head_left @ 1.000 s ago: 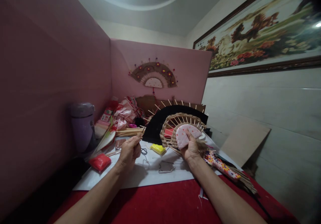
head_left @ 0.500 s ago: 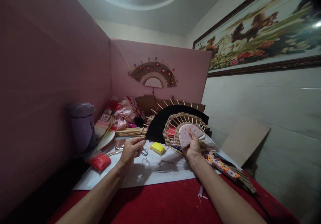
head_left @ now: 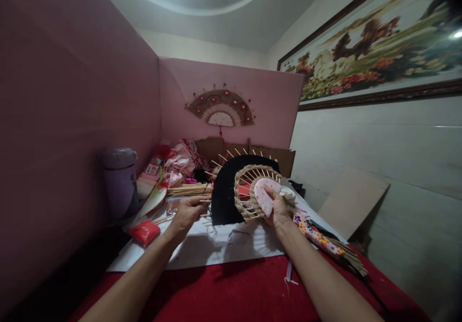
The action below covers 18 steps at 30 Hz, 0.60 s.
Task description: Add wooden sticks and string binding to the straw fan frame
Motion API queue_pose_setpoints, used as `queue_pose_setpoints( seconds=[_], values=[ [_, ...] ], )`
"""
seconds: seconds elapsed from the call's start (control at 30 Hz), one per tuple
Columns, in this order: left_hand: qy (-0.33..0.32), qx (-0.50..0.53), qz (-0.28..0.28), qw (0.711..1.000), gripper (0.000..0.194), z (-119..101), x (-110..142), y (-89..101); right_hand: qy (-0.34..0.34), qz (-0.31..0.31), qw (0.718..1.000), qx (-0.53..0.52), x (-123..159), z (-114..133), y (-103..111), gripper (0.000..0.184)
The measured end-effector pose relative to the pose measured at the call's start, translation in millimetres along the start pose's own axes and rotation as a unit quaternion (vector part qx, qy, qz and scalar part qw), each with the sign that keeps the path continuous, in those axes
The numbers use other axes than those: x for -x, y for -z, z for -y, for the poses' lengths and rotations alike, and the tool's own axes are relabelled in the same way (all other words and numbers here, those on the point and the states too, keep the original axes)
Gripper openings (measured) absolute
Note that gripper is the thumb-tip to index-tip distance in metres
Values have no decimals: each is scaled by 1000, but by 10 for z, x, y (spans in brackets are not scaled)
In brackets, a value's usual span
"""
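Note:
My right hand [head_left: 278, 206] grips a handmade fan by its pink dotted base [head_left: 264, 194], thumb on top. The fan has a wide black fabric band [head_left: 224, 192], a braided straw band [head_left: 238, 187] inside it, and thin wooden sticks poking past the outer edge. My left hand [head_left: 191, 212] is closed at the fan's left side, fingertips pinched around the end of one stick. The fan is held above the white sheet, tilted, its shadow falling on the paper.
A red packet [head_left: 145, 232] and a bundle of sticks [head_left: 189, 189] lie left on the white sheet [head_left: 151, 259]. A purple tumbler [head_left: 121, 185] stands farther left. Floral fabric [head_left: 317, 235] lies right. A decorated fan [head_left: 221, 108] hangs on the pink panel behind.
The fan has turned counterclockwise, its left edge swinging lower and its right edge pulling in. It now covers the yellow packet. Both hands stay in nearly the same places.

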State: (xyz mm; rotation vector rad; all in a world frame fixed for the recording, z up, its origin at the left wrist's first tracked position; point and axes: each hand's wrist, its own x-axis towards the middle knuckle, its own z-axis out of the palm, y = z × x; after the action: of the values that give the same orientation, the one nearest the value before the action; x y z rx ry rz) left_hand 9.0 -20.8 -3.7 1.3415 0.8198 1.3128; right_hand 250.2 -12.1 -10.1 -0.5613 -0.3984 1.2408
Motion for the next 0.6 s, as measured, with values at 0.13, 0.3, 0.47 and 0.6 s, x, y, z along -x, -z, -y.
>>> queue_pose_setpoints(
  seconds=[0.13,0.3,0.47,0.6],
  values=[
    [42,-48,103,993,28,0,-3,63,-22,8,1000,2,-2,19,30,10],
    [39,-68,141,987,30,38,-54,186,-19,32,999,5,-32,43,69,12],
    [29,-86,162,983,31,-23,-66,233,-21,18,1000,5,-38,58,49,8],
    [5,-165,138,977,30,-37,-81,213,-23,1,1000,8,-50,56,35,5]
  ],
)
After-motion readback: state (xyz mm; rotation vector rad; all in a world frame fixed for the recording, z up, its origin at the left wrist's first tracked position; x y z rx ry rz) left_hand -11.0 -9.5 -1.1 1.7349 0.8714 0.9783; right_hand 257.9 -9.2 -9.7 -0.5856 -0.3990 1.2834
